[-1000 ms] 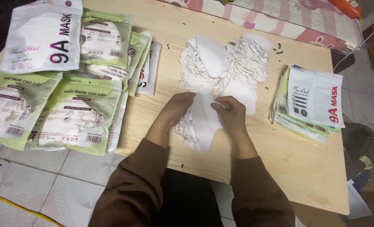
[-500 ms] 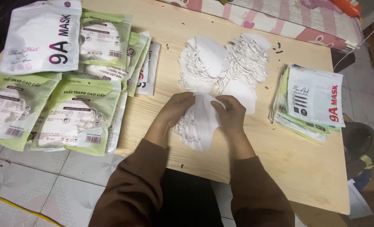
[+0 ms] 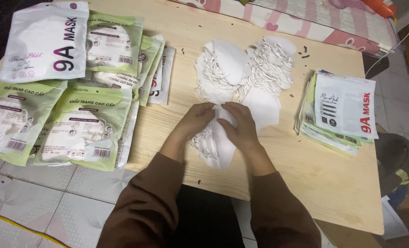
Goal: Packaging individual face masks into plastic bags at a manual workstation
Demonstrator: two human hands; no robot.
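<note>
A small stack of white folded fabric face masks with looped ear cords is held at the centre of the pale wooden table. The left hand is closed loosely on the stack's upper left edge, fingers curled and pressed to the fabric. The right hand is clamped on the upper right edge, thumb on top. The two hands are close together, fingertips almost meeting over the stack.

At twelve o'clock from the hands, just beyond them, a loose heap of white masks with tangled cords is noted. At nine to ten o'clock, filled green-and-white plastic mask pouches are laid overlapping. At three o'clock, well apart, a pile of flat white pouches is stacked. At one o'clock, a pink patterned bed borders the table.
</note>
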